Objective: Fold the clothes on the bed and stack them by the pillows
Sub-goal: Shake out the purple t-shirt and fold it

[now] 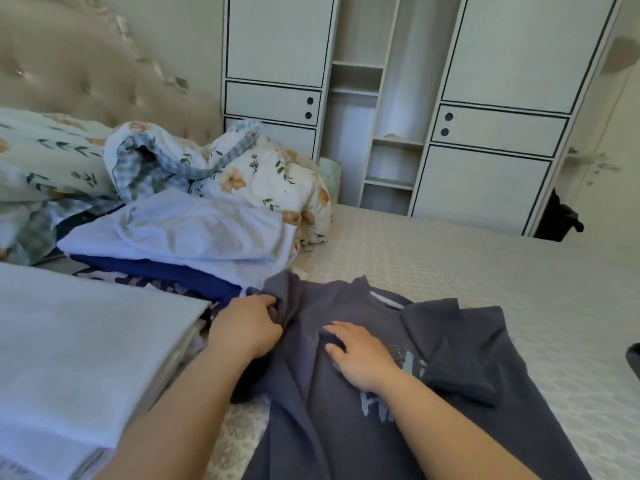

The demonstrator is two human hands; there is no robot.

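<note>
the grey t-shirt lies flat on the bed, print side up, right in front of the person, with its collar pointing away toward the wardrobe and its hem running off the near edge of view. so its long axis runs from the person's body straight out across the mattress. the sleeve on the right is already turned in over the chest; the sleeve on the left is the one in play.

the left hand has its fingers curled round a bunch of fabric at the left shoulder, grasping the shirt just where sleeve meets body. the right hand rests on the chest near the print, fingers fairly straight and spread, pressing the cloth down and holding nothing.

the relation that matters, as i judge it: the gripped shoulder lies to the left of the pressing hand, and the fold line would run along the shirt's long axis between the two hands. the left hand is nearer to the loose side, so it would likely carry that edge rightward over the chest.

further out, the stack of folded clothes sits just beyond the left hand, touching the shirt's shoulder, beside the floral bedding and the pillows by the headboard. a pale folded sheet lies at near left.
</note>
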